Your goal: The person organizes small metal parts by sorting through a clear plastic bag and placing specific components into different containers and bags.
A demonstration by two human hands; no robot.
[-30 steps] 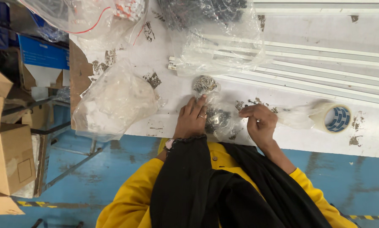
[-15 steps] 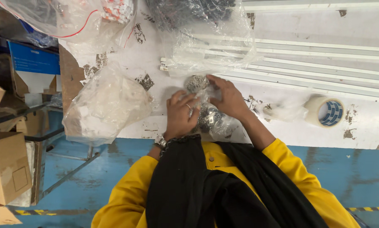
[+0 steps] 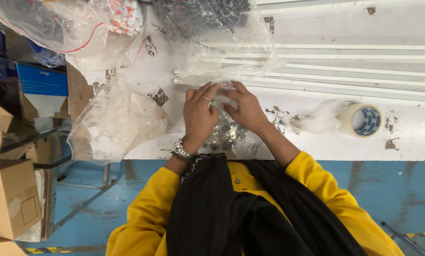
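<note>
Far to the left of the hands, brown cardboard boxes stand off the desk's edge, above the blue floor. Nearer, just left of the left hand, a bulging clear bag of pale parts lies on the worn white desk, close to the hand but not touching it. Beyond it, up and to the left, another clear bag with red and white pieces rests at the far edge. The left hand wears a ring and a metal wristwatch; its fingers are raised and pinched toward those of the right hand. Both hands are together, fingertips meeting on the neck of a small clear plastic bag, which holds small metal parts and lies on the desk directly beneath and between the palms. Whether the grip is tight cannot be told. Just beyond the fingertips, a large crumpled clear bag with dark contents lies over long white strips that run away to the right. Well to the right of the right hand, a roll of clear packing tape lies on the desk with a scrap of clear film beside it.
</note>
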